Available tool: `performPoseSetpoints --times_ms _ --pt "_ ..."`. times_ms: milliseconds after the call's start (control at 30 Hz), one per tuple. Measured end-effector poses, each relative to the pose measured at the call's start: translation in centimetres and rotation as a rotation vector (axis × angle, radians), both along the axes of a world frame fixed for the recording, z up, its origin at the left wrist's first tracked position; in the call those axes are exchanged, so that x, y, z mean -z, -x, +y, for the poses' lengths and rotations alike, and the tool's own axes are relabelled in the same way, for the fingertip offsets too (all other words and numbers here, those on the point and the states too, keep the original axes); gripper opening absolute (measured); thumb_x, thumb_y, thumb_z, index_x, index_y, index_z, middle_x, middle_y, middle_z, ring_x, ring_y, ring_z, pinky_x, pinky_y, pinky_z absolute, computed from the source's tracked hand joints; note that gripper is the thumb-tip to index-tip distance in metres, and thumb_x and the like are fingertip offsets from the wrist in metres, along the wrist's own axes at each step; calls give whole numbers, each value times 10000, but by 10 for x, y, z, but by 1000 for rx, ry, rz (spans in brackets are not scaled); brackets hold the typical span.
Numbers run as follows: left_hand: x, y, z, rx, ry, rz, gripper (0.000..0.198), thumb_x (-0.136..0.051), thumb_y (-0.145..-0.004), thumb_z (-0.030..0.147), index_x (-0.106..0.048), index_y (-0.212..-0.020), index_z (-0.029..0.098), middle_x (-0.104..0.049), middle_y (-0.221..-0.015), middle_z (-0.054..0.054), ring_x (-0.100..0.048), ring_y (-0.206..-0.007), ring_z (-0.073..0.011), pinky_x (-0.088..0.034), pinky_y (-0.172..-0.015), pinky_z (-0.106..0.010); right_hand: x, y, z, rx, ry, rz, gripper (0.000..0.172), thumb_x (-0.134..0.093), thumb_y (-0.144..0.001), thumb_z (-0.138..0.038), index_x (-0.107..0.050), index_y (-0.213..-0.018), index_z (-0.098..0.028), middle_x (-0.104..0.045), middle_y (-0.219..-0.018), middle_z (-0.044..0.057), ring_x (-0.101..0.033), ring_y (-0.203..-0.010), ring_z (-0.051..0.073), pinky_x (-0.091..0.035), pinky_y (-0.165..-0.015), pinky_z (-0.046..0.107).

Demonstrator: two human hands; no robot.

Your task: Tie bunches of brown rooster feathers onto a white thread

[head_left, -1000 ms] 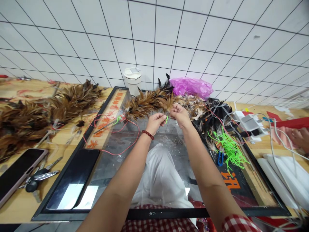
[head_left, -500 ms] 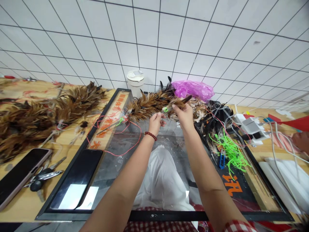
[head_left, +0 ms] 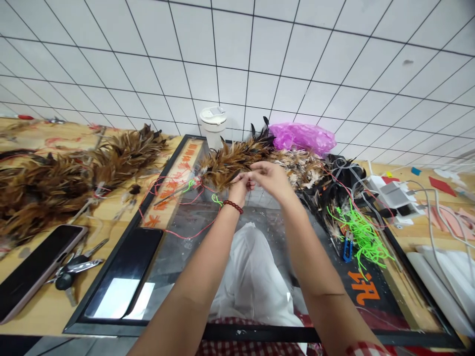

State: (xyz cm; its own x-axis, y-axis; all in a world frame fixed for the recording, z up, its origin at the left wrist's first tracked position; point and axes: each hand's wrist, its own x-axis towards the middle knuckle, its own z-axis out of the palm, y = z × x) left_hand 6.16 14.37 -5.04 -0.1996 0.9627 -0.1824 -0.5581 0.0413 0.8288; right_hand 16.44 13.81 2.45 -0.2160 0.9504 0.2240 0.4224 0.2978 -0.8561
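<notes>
My left hand (head_left: 241, 186), with a dark red bead bracelet (head_left: 233, 206) at the wrist, is closed in a pinch. My right hand (head_left: 272, 179) meets it from the right, fingers bent and their tips at the left fingertips. What lies between them is too small or hidden to make out. Just behind the hands is a long brown feather garland (head_left: 235, 159). A green string tie (head_left: 216, 199) shows left of my left wrist, by the garland's lower edge. Pale loose feathers (head_left: 297, 168) lie behind my right hand.
Green strings (head_left: 365, 237), a blue-handled cutter (head_left: 348, 248) and black feathers (head_left: 315, 202) lie right. A white lidded cup (head_left: 213, 126) and pink plastic bag (head_left: 302, 138) stand at the tiled wall. Left are two phones (head_left: 40, 272) (head_left: 124, 272), keys (head_left: 74, 267) and more feather garlands (head_left: 48, 188).
The small green-tied feather bunch has left my right hand's fingers; a green tie now shows left of my left wrist. My right hand has moved left to my left hand. The view has shifted slightly.
</notes>
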Motion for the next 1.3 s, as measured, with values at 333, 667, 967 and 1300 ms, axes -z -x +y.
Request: performPoseSetpoints --times_ms 333,667,967,1300 --pt "-1 -7 -3 86 -53 263 129 -606 -733 229 -569 -835 159 -610 -769 -11 -524 -510 -63 -397 -455 -184 12 -87 30 356 -105 -480 154 -617 -704 -269 -740 -784 -221 -670 -673 28 -587 -656 183 -443 -686 312" --pt "2 9 3 -406 -118 403 246 -519 -754 146 -532 -997 185 -595 -1021 -58 -524 -572 -54 -415 -499 -180 34 -30 18 165 -259 -858 452 -435 -844 -130 -574 -1238 -302 -586 -1041 98 -522 -937 231 -374 -764 329" --pt "3 2 2 -172 -108 396 148 -544 -728 174 -573 -872 154 -625 -781 -18 -506 -481 -52 -381 -432 -166 54 -20 22 121 -222 -851 301 -398 -891 -197 -663 -1029 -237 -553 -1022 119 -470 -981 242 -335 -822 363" --pt "7 0 4 -62 -166 373 195 -606 -724 262 -654 -875 148 -677 -801 -49 -543 -511 -76 -404 -456 -193 33 -49 32 -202 298 335 328 -686 -668 -478 -580 -686 -168 -474 -558 -46 -371 -505 75 -280 -510 214"
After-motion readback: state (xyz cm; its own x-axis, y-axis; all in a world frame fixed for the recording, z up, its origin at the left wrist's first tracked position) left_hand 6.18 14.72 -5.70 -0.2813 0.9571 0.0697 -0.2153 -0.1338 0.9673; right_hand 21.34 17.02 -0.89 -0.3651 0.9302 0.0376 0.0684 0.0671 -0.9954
